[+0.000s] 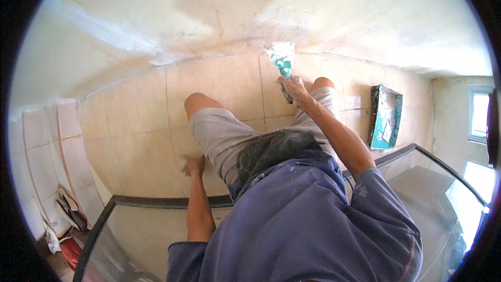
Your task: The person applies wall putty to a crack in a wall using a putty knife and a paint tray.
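One green tray (377, 134), holding whitish smears and a small pale piece, lies to the right of the grip. The right hand (294, 89) is closed around the scraper (282, 60), its white-coated blade ahead of the fingers. The left hand (194, 165), fingers apart, is farther left.

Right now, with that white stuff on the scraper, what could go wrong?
White paste on the scraper, held in the right hand's grip, might drop onto the tiles. The green tray sits to the right of the right knee, so a careless shift of that leg could perhaps knock it.
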Action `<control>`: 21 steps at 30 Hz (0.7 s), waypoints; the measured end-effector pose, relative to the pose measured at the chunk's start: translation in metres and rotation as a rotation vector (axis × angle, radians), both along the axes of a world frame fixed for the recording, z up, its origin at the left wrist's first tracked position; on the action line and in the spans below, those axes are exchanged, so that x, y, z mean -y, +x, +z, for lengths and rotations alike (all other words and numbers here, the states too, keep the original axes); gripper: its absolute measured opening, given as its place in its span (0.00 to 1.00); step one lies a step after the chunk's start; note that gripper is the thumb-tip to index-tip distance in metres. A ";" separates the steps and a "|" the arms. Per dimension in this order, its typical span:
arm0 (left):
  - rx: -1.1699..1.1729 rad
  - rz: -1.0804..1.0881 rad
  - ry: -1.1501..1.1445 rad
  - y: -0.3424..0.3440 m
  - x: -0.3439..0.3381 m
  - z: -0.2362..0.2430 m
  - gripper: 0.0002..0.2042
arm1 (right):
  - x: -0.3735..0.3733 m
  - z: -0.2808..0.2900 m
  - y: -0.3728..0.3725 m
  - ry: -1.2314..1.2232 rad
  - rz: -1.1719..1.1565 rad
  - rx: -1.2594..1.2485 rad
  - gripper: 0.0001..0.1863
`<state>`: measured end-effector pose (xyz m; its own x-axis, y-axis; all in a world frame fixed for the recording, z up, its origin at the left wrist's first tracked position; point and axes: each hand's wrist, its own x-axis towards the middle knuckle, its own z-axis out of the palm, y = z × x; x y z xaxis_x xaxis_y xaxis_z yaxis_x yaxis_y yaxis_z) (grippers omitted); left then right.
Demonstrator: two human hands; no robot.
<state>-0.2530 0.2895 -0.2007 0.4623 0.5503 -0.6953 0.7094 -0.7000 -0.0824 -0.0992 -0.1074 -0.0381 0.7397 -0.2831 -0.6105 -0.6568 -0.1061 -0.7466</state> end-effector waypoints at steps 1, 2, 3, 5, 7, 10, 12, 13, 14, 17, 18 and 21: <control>0.024 -0.005 0.012 -0.001 0.006 0.005 0.52 | 0.003 -0.017 -0.002 0.004 -0.010 -0.040 0.12; 0.049 -0.008 0.026 -0.001 0.009 0.008 0.51 | 0.004 -0.031 -0.002 -0.012 -0.014 -0.058 0.12; 0.033 -0.027 0.001 -0.003 0.004 0.005 0.50 | 0.002 -0.041 0.000 -0.025 -0.016 -0.076 0.12; -0.001 -0.064 -0.044 -0.009 -0.010 -0.012 0.48 | -0.007 -0.057 0.008 0.000 -0.054 -0.144 0.12; -0.036 -0.125 0.008 -0.024 -0.033 -0.041 0.47 | -0.017 -0.065 0.019 0.059 -0.048 -0.114 0.11; -0.048 -0.132 -0.026 -0.014 -0.013 -0.031 0.45 | -0.002 -0.082 0.028 0.071 -0.092 -0.133 0.11; -0.062 -0.152 -0.022 -0.011 -0.012 -0.022 0.45 | -0.004 -0.084 0.035 0.091 -0.112 -0.132 0.10; -0.084 -0.201 -0.007 -0.014 -0.017 -0.028 0.45 | -0.006 -0.086 0.038 0.100 -0.125 -0.118 0.10; -0.108 -0.242 0.005 -0.016 -0.017 -0.027 0.45 | -0.010 -0.084 0.039 0.105 -0.132 -0.107 0.10; -0.026 -0.247 0.164 -0.022 -0.011 -0.025 0.48 | -0.012 -0.077 0.038 0.136 -0.137 -0.096 0.09; -0.018 -0.232 0.112 -0.022 -0.011 -0.023 0.49 | -0.012 -0.075 0.038 0.118 -0.132 -0.095 0.09; -0.011 -0.180 0.008 -0.015 -0.009 -0.011 0.51 | -0.015 -0.062 0.039 0.083 -0.114 -0.077 0.09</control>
